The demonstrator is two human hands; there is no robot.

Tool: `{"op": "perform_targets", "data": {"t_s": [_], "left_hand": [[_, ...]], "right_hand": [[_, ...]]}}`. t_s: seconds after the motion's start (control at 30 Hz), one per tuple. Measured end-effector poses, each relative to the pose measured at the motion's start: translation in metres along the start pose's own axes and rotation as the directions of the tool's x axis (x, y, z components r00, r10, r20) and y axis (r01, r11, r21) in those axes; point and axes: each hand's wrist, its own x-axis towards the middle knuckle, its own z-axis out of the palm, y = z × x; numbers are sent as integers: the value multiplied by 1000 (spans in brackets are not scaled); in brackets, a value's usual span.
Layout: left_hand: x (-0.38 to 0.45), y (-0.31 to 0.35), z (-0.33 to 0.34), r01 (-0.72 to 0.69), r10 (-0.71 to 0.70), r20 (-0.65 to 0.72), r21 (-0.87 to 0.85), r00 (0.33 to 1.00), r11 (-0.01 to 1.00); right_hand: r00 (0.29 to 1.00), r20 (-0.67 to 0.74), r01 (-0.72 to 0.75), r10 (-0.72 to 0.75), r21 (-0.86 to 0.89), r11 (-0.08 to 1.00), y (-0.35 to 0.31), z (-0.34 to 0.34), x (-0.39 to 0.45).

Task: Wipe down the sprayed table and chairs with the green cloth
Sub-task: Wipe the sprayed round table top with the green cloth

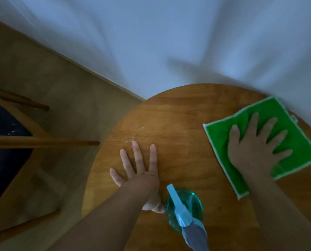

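- Our right hand [256, 151] presses flat, fingers spread, on the green cloth [259, 142] at the table's [178, 124] three o'clock.
- Our left hand [142, 171] rests open-palmed at centre, spray bottle [185, 209] at six o'clock.

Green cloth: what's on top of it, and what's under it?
The right hand presses flat on the green cloth. Under it lies the wooden table; any spray beneath is covered.

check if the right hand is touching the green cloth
Touching. The head view shows the right hand pressed flat on the green cloth, fingers spread across it with no gap, on the table.
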Motion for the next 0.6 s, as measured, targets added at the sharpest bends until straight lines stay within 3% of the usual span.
{"op": "perform_targets", "data": {"t_s": [0.07, 0.13, 0.27, 0.37, 0.43, 0.53, 0.6], "left_hand": [[6, -2, 5, 8, -8, -29, -7, 1000, 1000], [14, -2, 13, 36, -38, -104, -23, 994, 999], [25, 1, 27, 126, -125, -275, -15, 953, 992], [28, 2, 30, 141, -145, -313, -37, 938, 989], [27, 1, 27, 108, -120, -288, -59, 950, 992], [25, -3, 19, 35, -46, -178, -63, 983, 997], [22, -3, 16, 10, -19, -157, -56, 987, 998]], "right_hand": [[984, 6, 176, -176, -31, 984, -40, 7, 8], [926, 25, 378, -378, -75, 923, -78, 15, 3], [702, 82, 711, -707, -146, 688, -120, 31, -28], [601, 98, 797, -794, -147, 585, -114, 31, -26], [635, 40, 768, -772, -148, 623, -105, 25, -9], [805, -13, 589, -593, -105, 801, -102, 19, 18], [843, 2, 535, -538, -108, 838, -108, 19, 19]]}}
